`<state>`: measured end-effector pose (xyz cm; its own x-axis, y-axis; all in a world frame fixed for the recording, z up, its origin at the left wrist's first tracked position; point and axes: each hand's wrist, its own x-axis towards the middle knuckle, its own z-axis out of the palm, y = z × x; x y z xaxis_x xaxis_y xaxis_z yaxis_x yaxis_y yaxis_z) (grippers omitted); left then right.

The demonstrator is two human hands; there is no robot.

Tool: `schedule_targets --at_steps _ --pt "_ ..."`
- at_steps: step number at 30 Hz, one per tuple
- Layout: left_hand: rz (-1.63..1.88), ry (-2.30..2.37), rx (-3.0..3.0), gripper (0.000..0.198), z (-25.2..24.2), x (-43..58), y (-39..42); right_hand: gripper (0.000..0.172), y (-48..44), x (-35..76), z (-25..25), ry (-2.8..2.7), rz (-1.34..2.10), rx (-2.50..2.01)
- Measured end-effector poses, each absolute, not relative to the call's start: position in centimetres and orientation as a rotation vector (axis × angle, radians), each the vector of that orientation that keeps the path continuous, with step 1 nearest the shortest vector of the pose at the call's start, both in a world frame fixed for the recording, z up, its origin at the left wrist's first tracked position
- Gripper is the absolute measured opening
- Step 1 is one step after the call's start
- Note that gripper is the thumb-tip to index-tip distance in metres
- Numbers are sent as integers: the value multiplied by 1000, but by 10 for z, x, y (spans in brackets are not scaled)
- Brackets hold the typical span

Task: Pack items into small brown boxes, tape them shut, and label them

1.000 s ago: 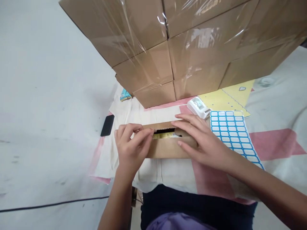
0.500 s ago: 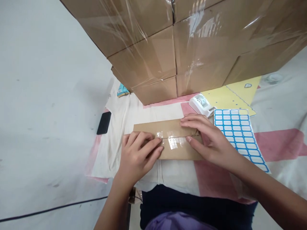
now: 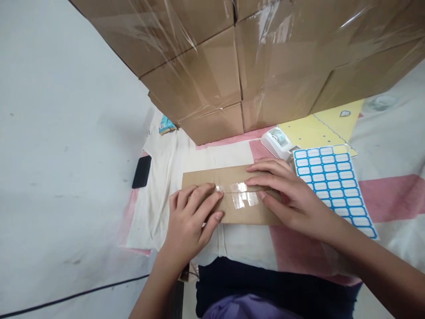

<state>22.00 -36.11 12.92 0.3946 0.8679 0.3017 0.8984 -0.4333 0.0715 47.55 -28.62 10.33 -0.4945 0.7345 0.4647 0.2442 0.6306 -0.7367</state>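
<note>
A small flat brown cardboard box (image 3: 199, 179) lies on the cloth in front of me, its flaps closed. A strip of clear tape (image 3: 242, 195) runs across the seam in the middle. My left hand (image 3: 191, 219) rests flat on the box's left half, fingers stretched toward the tape. My right hand (image 3: 285, 195) lies flat on the right half, its fingertips pressing on the tape and seam. Neither hand holds anything.
A tall stack of plastic-wrapped cardboard cartons (image 3: 245, 57) stands just behind the box. To the right lie a sheet of blue-bordered labels (image 3: 335, 186), a white tape dispenser (image 3: 277, 142) and yellow sheets (image 3: 318, 128). A black phone (image 3: 141, 171) lies at the left, a teal packet (image 3: 165, 125) behind it.
A second ago the box's flaps stood ajar, showing yellow contents; now they are shut with tape over the seam. Both hands have flattened onto the box top.
</note>
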Motion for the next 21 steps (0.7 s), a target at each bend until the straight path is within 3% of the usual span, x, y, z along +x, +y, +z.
schedule_targets --at_steps 9,21 --pt "-485 -1336 -2703 39 128 207 -358 34 -287 475 105 -2052 779 -756" --pt "-204 -1340 -2906 51 142 198 -351 30 -284 478 106 -2006 834 -751"
